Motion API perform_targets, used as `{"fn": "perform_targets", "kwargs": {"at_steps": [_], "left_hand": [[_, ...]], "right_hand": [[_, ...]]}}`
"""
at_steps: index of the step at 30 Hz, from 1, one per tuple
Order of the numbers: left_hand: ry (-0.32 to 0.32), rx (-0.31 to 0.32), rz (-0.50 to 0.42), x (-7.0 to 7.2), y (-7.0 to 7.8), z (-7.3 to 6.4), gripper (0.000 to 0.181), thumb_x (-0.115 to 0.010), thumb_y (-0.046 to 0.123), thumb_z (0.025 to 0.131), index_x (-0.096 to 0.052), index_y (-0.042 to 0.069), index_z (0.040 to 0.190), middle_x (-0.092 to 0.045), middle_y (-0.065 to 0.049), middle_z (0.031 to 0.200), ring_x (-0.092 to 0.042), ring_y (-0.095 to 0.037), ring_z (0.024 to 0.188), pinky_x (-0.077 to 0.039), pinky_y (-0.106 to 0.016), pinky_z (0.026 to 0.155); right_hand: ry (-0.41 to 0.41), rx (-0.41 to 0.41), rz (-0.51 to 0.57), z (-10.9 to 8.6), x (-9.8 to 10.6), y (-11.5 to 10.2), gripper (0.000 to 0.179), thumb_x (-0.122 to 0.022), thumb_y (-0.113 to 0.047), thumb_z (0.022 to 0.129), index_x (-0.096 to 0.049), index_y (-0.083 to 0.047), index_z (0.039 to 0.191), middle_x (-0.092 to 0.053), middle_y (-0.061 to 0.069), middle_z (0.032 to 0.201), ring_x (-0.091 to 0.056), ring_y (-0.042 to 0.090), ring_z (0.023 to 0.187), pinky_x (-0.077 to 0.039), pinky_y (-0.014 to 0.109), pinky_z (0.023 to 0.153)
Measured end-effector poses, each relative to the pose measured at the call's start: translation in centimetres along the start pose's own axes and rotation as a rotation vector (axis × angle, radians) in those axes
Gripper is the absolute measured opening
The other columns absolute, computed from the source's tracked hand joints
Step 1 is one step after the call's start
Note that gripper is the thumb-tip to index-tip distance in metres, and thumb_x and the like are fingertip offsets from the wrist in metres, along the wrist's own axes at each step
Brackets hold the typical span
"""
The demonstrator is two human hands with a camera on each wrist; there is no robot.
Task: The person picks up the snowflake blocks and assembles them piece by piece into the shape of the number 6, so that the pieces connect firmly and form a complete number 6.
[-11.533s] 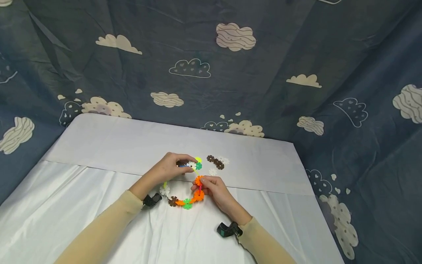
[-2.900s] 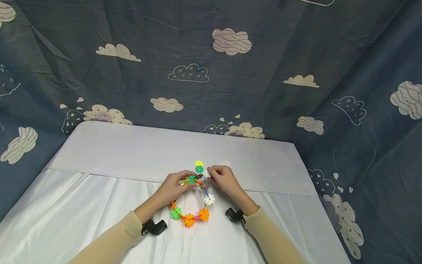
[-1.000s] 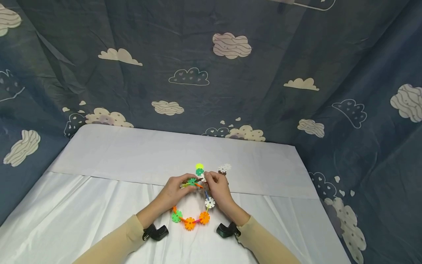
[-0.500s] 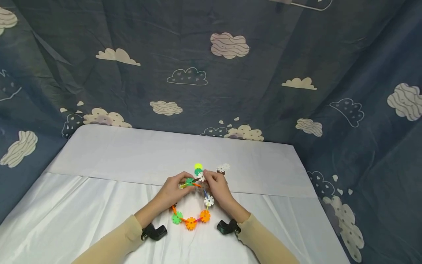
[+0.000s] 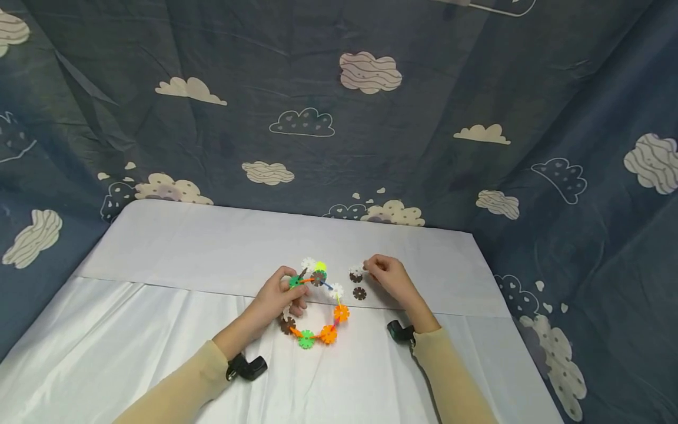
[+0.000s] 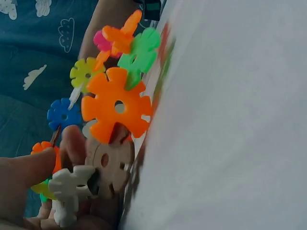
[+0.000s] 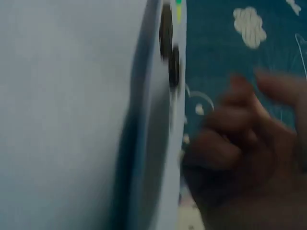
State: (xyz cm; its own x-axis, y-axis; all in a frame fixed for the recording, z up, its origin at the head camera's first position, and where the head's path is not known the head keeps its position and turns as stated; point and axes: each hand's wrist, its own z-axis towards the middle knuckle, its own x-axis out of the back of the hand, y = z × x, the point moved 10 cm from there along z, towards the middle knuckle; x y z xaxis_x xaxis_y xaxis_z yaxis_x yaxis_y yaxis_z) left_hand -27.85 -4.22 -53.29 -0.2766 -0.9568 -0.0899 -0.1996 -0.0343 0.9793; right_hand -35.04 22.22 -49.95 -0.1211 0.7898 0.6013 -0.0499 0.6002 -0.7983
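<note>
My left hand (image 5: 278,297) pinches a ring-shaped chain of slotted snowflake discs at a green disc (image 5: 295,282). Its linked discs include a white disc (image 5: 308,264) at the upper end, a brown disc (image 5: 318,278), a white disc (image 5: 336,291) and an orange disc (image 5: 328,335). In the left wrist view, thumb and fingers close around the chain near a white disc (image 6: 72,181), below a large orange disc (image 6: 117,104). My right hand (image 5: 394,280) hovers at the loose discs, fingers loosely bent. Blurred in the right wrist view, the hand (image 7: 240,139) shows nothing between thumb and index finger.
Right of the chain lie a loose brown disc (image 5: 359,293) and a white disc (image 5: 355,271) overlapping another brown one. A yellow disc (image 5: 320,267) sits behind the chain, over a partly hidden green one. The table has a white cloth (image 5: 212,247); a cloud-patterned curtain (image 5: 424,165) stands behind.
My right hand has left the chain's upper end and moved right to the loose discs. A white disc stays on the chain. My left hand has raised the chain slightly and turned it.
</note>
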Motion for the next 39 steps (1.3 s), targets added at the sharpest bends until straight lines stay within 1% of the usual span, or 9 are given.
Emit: {"fn": "perform_targets", "kwargs": {"at_steps": [5,8,11,14,19,25,29,33,39], "left_hand": [[0.029,0.022,-0.044,0.4,-0.1,-0.1,0.051,-0.06,0.017,0.109,-0.034,0.007,0.152,-0.073,-0.007,0.103,-0.063,-0.014,0.068,-0.057,-0.028,0.068],[0.026,0.032,-0.059,0.3,-0.2,0.0,0.053,-0.058,0.019,0.11,-0.036,0.01,0.158,-0.066,-0.003,0.088,-0.059,-0.014,0.064,-0.056,-0.029,0.066],[0.021,0.043,-0.092,0.3,-0.3,0.0,0.046,-0.058,0.025,0.111,-0.043,0.015,0.153,-0.053,0.0,0.076,-0.05,-0.014,0.059,-0.053,-0.029,0.06],[0.02,0.051,-0.113,0.3,-0.3,0.0,0.036,-0.056,0.035,0.112,-0.048,0.016,0.141,-0.045,0.001,0.074,-0.043,-0.013,0.053,-0.05,-0.028,0.053],[-0.004,0.03,-0.004,0.1,0.0,0.0,0.038,-0.055,0.045,0.11,-0.05,0.013,0.131,-0.06,-0.002,0.073,-0.052,-0.013,0.048,-0.052,-0.027,0.048],[-0.131,-0.005,0.123,-1.2,0.3,-0.4,0.042,-0.052,0.039,0.112,-0.048,0.013,0.146,-0.065,-0.005,0.065,-0.054,-0.014,0.046,-0.047,-0.024,0.042],[-0.221,-0.022,0.13,-2.4,0.3,-0.7,0.05,-0.053,0.039,0.112,-0.04,0.024,0.157,-0.068,-0.011,0.078,-0.054,-0.012,0.047,-0.044,-0.022,0.04],[-0.279,-0.041,0.122,-3.0,0.4,-1.1,0.052,-0.054,0.042,0.112,-0.038,0.026,0.158,-0.067,-0.016,0.086,-0.054,-0.012,0.048,-0.043,-0.021,0.04],[-0.336,-0.061,0.14,-3.7,0.2,-1.5,0.044,-0.052,0.042,0.113,-0.042,0.03,0.153,-0.064,-0.006,0.074,-0.049,-0.01,0.044,-0.04,-0.021,0.04]], "right_hand": [[-0.258,0.071,-0.297,-0.5,-1.6,0.0,0.023,-0.082,-0.034,0.092,-0.07,-0.014,0.093,-0.055,-0.002,0.073,-0.049,0.014,0.069,-0.038,0.027,0.062],[-0.33,0.088,-0.348,-0.9,-2.4,-0.4,0.026,-0.087,-0.031,0.089,-0.069,-0.014,0.097,-0.056,-0.001,0.075,-0.049,0.014,0.068,-0.04,0.027,0.062],[-0.368,0.076,-0.352,-1.3,-2.9,-0.4,0.024,-0.087,-0.026,0.089,-0.067,-0.014,0.096,-0.055,-0.002,0.074,-0.049,0.013,0.067,-0.04,0.026,0.063],[-0.374,0.061,-0.303,-1.4,-3.2,-0.3,0.022,-0.086,-0.023,0.09,-0.066,-0.013,0.09,-0.055,-0.004,0.074,-0.049,0.012,0.069,-0.04,0.024,0.064],[-0.333,0.113,-0.197,-1.1,-3.1,-0.8,0.012,-0.08,-0.024,0.096,-0.074,-0.014,0.092,-0.067,-0.002,0.085,-0.053,0.014,0.077,-0.043,0.025,0.067],[-0.235,0.196,-0.087,-1.2,-3.0,-3.0,0.012,-0.073,-0.023,0.101,-0.08,-0.014,0.104,-0.078,0.003,0.104,-0.063,0.014,0.085,-0.052,0.023,0.07],[-0.212,0.237,0.014,-1.7,-3.5,-4.5,0.012,-0.073,-0.021,0.102,-0.08,-0.012,0.107,-0.08,0.007,0.105,-0.061,0.014,0.078,-0.051,0.023,0.062],[-0.219,0.289,0.062,-2.5,-4.0,-5.8,0.012,-0.073,-0.018,0.102,-0.08,-0.01,0.108,-0.081,0.008,0.104,-0.059,0.013,0.073,-0.049,0.023,0.059],[-0.241,0.364,0.061,-3.3,-4.5,-7.4,0.013,-0.074,-0.014,0.101,-0.08,-0.008,0.109,-0.081,0.011,0.104,-0.061,0.011,0.076,-0.053,0.022,0.065]]}}
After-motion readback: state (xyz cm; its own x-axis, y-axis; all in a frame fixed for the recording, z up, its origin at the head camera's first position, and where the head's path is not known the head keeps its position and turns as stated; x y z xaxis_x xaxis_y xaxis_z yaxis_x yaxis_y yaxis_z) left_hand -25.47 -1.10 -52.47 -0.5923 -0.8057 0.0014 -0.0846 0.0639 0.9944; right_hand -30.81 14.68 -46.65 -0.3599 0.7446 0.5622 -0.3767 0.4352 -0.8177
